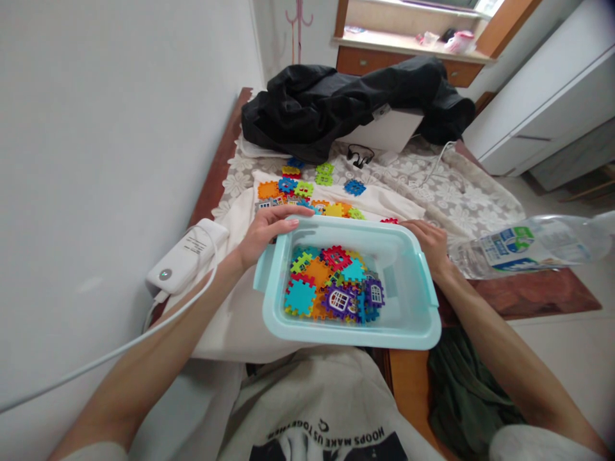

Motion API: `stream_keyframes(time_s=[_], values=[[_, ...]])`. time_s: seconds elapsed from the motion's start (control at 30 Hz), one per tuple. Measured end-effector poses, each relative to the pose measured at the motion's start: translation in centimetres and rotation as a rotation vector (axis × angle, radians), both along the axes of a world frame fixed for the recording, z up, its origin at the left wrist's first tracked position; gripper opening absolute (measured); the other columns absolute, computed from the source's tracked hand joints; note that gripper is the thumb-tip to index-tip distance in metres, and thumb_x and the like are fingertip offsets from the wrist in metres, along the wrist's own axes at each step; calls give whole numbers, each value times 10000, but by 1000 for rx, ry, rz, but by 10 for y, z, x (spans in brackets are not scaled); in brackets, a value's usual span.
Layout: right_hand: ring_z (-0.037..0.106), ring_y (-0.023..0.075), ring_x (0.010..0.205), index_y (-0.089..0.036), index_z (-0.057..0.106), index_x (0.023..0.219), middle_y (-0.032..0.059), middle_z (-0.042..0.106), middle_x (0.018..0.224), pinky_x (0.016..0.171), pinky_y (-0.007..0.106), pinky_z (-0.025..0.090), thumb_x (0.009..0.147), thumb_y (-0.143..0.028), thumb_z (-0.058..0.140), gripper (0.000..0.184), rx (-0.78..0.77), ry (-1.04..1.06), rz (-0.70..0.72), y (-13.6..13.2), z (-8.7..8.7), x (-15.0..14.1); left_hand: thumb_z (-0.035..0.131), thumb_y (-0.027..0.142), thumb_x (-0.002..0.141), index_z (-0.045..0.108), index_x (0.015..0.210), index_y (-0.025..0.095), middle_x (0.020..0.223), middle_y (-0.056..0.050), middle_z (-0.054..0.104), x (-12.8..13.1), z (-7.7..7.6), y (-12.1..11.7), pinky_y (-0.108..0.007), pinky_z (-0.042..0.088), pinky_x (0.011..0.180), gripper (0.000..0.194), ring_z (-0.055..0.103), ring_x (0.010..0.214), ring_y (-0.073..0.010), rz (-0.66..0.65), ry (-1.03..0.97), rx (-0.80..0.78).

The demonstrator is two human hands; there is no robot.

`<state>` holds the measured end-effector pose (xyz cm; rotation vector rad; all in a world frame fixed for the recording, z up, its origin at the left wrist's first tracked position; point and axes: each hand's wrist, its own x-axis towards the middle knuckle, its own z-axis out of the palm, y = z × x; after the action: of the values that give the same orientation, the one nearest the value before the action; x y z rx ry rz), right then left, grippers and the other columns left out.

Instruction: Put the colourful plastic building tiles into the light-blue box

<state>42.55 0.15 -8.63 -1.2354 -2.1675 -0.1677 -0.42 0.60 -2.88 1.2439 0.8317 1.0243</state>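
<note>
A light blue plastic bin point(408, 320) rests at the table's near edge, just above my lap. Inside it lies a heap of colourful interlocking toy tiles point(331, 285). My left hand point(266, 230) grips the bin's far left rim, fingers curled over the edge. My right hand point(432, 246) holds the far right rim beside the handle. More loose toy tiles point(307, 189) are scattered on the white cloth point(384, 198) behind the bin.
A white power bank point(185, 259) with a cable lies left of the bin. A plastic water bottle point(528, 246) lies on its side at the right. A black jacket point(346, 102) covers a white box at the table's far end. The wall runs along the left.
</note>
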Motion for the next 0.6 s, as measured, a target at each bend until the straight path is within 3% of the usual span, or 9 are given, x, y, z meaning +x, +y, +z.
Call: stream_keyframes(time_s=[0.27,0.4,0.5,0.6], values=[[736,220,572,-255,781,728,65,807,694,548,332,508,958,-534,650,384,16,114,-94,2,-1,5,934,432,822,926,1119,203,964,-84,865,0,1,-2,-268,580,678,375,767,797,-204,10,7,9],[657,202,485,-235,767,708,44,735,587,519,320,459,884,-610,785,415,174,231,-214,10,5,11,938,432,822,928,1115,209,1007,-86,872,1,1,-2,-265,585,703,369,770,825,-201,10,0,9],[587,187,463,-227,757,711,34,683,552,516,326,428,857,-661,849,467,318,389,-289,19,27,11,947,428,818,929,1113,211,1029,-84,875,1,1,-2,-254,582,718,367,769,831,-190,16,-9,3],[566,184,520,-242,692,689,32,649,587,532,334,423,871,-696,868,519,458,661,-238,18,67,-4,947,425,816,931,1107,214,1009,-80,872,1,1,-3,-254,578,704,359,761,812,-188,20,-8,-2]])
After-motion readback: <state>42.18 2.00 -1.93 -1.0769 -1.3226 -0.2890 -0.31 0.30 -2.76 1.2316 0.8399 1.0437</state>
